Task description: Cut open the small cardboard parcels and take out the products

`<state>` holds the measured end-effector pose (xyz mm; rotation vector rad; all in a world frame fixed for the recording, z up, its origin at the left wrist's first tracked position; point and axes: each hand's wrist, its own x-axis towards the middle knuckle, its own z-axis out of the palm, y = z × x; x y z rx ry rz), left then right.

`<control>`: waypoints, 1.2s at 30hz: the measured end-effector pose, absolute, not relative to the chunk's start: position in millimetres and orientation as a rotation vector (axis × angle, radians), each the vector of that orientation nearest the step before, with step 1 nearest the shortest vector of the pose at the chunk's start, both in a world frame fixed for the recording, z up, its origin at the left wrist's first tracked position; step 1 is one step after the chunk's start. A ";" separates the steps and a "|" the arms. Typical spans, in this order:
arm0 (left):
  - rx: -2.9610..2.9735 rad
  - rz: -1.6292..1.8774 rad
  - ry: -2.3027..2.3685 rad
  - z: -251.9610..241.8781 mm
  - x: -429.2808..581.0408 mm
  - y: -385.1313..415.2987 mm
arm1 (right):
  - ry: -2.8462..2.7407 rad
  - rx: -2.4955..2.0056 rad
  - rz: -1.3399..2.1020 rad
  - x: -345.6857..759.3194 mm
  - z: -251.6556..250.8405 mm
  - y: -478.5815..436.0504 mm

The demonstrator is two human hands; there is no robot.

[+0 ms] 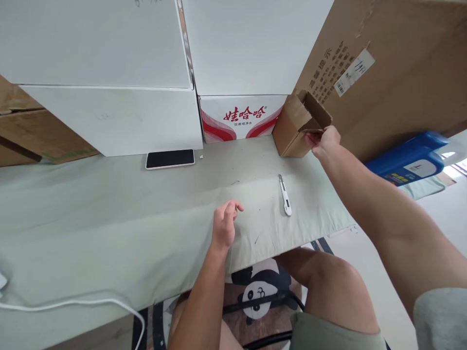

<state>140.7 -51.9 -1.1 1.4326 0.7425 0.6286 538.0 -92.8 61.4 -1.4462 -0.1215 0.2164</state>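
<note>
My right hand (326, 141) reaches to the back right of the table and grips the front edge of a small cardboard box (290, 131). The box stands upright with its top open; its inside is mostly hidden from me. Near the table's front edge, my left hand (225, 222) is loosely curled, and nothing shows in its fingers. To the right of it lies a white utility knife (285, 195), its tip pointing away from me. A phone (170, 159) with a dark screen lies flat at the back, beyond my left hand.
White boxes (109, 119) are stacked along the back, one printed with red characters (243, 116). A large cardboard sheet or box (394, 73) leans at the right, beside a blue bottle (408, 158). A white cable (73, 302) crosses the cloth-covered table's (109, 214) front left edge.
</note>
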 end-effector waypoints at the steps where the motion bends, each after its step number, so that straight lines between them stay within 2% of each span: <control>1: 1.429 0.626 0.745 -1.1 140.8 -51.5 | 0.000 -1.452 0.200 537.1 65.9 -86.5; 3: 1.423 0.617 0.756 -1.6 141.2 -50.5 | 0.157 -1.459 0.188 535.3 75.3 -73.2; 10: 1.450 0.600 0.802 -6.8 144.8 -41.9 | 0.101 -1.565 0.188 547.4 90.6 -27.5; 20: 1.467 0.615 0.786 -8.8 144.3 -37.6 | -0.128 -1.777 0.508 517.9 73.3 -31.2; 27: 1.380 0.643 0.756 3.5 122.4 -46.0 | -0.373 -1.960 0.550 434.0 88.3 -34.6; 36: 1.198 0.704 0.889 10.0 67.0 -31.0 | -1.244 -2.021 0.536 247.7 91.3 63.4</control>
